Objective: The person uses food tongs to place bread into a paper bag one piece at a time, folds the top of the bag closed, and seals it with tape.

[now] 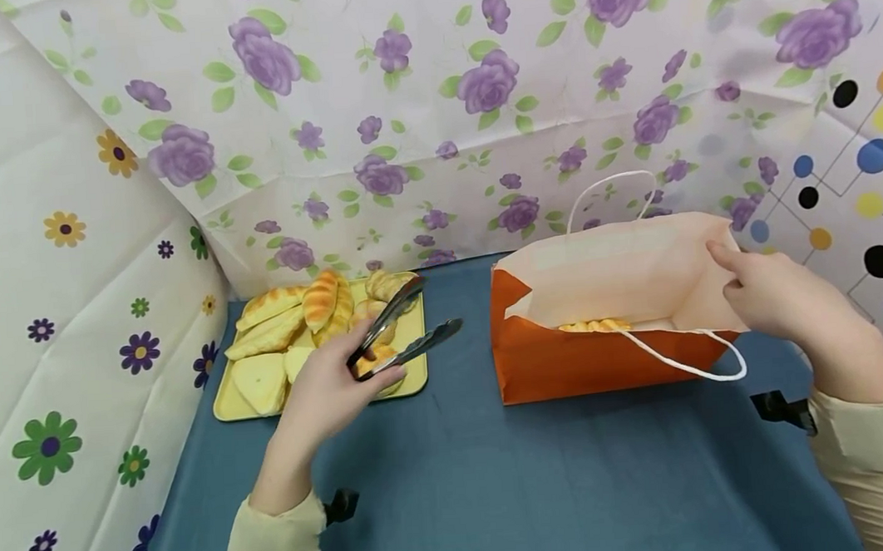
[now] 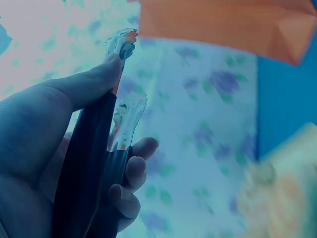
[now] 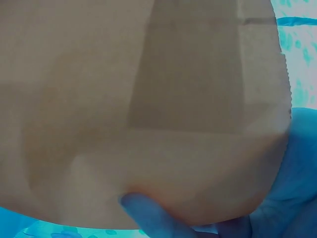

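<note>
My left hand [image 1: 329, 391] grips a pair of tongs [image 2: 84, 163] with black handles and clear scalloped ends. The ends stand apart with no bread between them, over the right side of the bread tray in the head view. My right hand [image 1: 775, 291] pinches the right rim of an orange paper bag [image 1: 604, 367] with a pale inside and white cord handles. In the right wrist view the thumb [image 3: 153, 215] presses on the paper wall [image 3: 188, 163]. Inside the bag lies a golden ridged bread [image 1: 596, 326], partly hidden by the front wall.
A yellow tray [image 1: 227, 410] at the left holds several breads, among them long rolls [image 1: 320, 300] and a pale triangular piece [image 1: 260, 383]. The blue tabletop [image 1: 542, 478] runs up to floral sheets [image 1: 405, 144] at the back and sides.
</note>
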Demonstrator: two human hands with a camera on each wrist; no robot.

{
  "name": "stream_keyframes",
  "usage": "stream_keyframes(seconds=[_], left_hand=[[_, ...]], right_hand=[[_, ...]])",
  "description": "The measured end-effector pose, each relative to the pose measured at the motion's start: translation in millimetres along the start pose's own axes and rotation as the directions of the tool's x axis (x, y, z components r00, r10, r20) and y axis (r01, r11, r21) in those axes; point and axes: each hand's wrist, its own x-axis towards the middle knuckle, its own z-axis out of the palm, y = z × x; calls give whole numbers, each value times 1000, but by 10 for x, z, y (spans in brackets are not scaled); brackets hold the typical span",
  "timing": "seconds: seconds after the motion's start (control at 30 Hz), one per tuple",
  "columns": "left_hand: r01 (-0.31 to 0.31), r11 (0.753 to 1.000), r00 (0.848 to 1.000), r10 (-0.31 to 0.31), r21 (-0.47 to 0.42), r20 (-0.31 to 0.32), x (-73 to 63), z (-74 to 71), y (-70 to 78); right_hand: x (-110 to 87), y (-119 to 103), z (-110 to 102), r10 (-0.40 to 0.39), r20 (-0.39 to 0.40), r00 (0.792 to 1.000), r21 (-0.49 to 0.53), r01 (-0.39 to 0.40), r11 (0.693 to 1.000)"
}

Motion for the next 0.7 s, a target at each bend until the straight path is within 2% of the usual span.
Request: stream_keyframes(seconds=[0.17,0.37,0.47,0.57,0.7], left_hand=[[156,988,988,-156,6,3,-291,41,-410],[235,969,972,-236,75,3,-564,48,-754],[288,951,957,-291,113,7,-670,62,-883],[348,927,935,-353,143,12,-756,91,-979],[386,908,919,-394,165,20,-817,133,-1049]], right_hand=[[-8,7,10,2,-7,1000,1,-2,1000],[8,17,35,-12,-17,1000,-4,12,1000],[9,22,39,-10,-16,1000,-5,10,1000],[6,29,39,2,-10,1000,-3,-2,1000],[2,35,40,11,-7,1000,0,-11,1000]])
